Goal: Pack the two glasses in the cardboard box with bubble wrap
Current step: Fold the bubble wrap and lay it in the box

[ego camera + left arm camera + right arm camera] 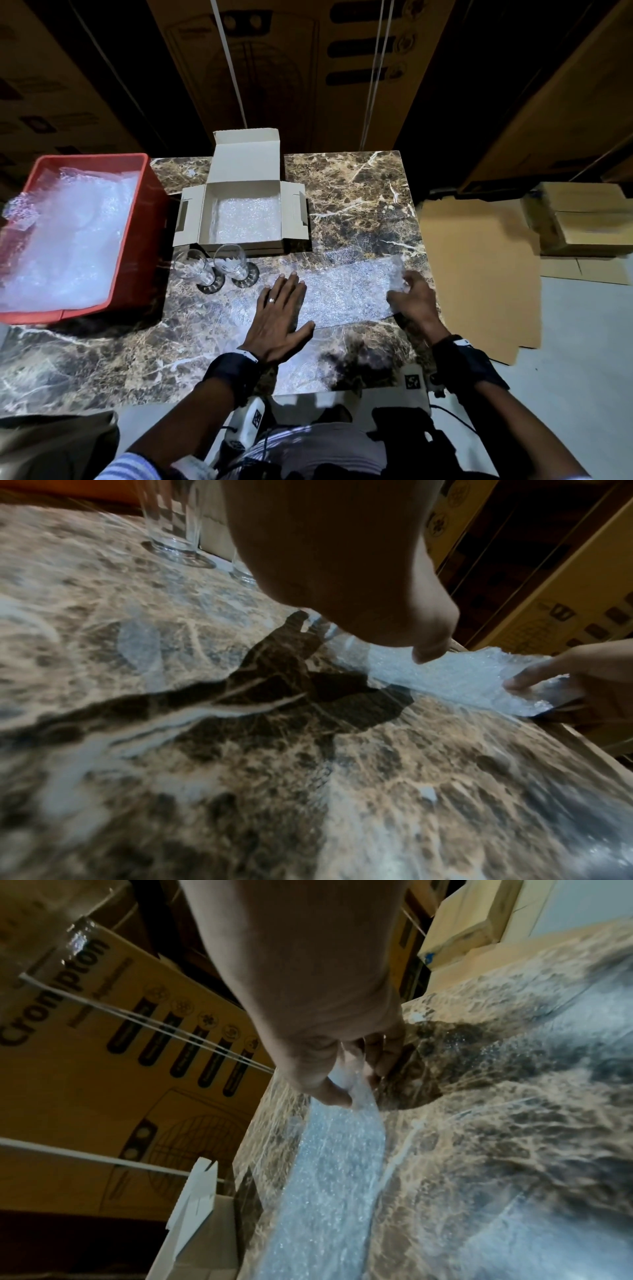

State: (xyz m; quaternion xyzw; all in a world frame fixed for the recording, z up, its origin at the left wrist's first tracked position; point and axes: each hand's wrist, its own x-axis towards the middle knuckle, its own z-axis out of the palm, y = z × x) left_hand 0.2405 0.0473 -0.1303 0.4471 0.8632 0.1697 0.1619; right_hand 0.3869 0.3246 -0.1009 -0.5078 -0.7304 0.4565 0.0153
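- The 2 glasses (219,269) stand upright on the counter (359,198), side by side, just in front of the cardboard box (244,209) and just beyond the left hand (279,320). A careless sweep of that hand could knock them over; they are thin, clear and stemmed, with round dark-looking feet, so they would likely tip easily and chip on stone.
- The left hand lies flat with straight, spread fingers (287,284), pressing the near end of the bubble wrap strip (346,291). The right hand (412,298) pinches the far end between thumb and fingers (334,1093), lifting that corner off the counter.
- If the right hand pulls hard against the pinned end, the thin film may stretch or tear, or slide out from under the palm.
- The strip is long, narrow, translucent and pebbled, and the polished marbled counter gives it little grip, so it could skate toward the edge.
- The box is open, pale, stiff card with its lid and side flaps up, and 1 sheet of wrap already lines its floor.
- The red crate (137,219) at the left holds more loose, crumpled wrap.
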